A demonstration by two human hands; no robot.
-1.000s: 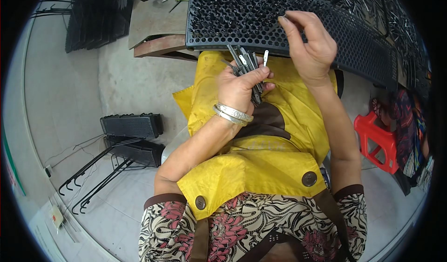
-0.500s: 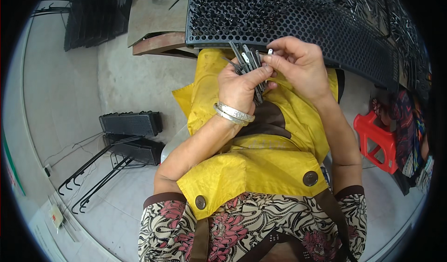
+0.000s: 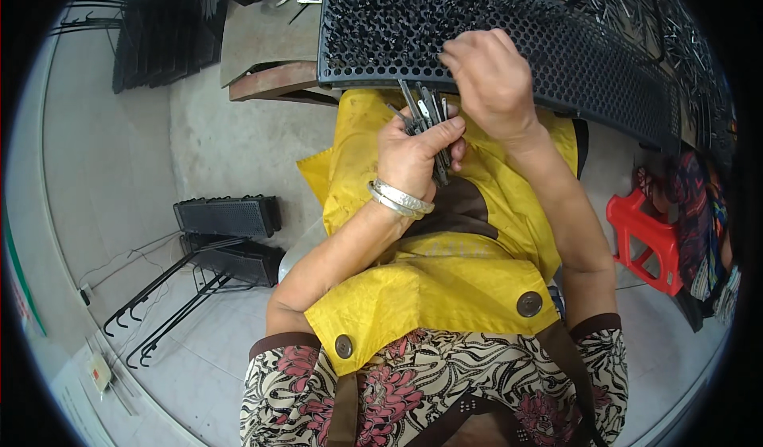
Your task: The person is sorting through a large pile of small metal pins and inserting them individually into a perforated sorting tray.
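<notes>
The fingers (image 3: pixel 456 154) of the left hand (image 3: pixel 407 157) are closed around a bundle of metal strips (image 3: pixel 425 112), held just in front of the black perforated tray (image 3: pixel 604 77). The strips are slim, flat and grey, a few brightly silvered, their ends fanned unevenly. Over the tray, the right hand (image 3: pixel 494 85) is curled; whether anything is pinched cannot be told. The tray's left part is crowded with dark pieces (image 3: pixel 377 24).
</notes>
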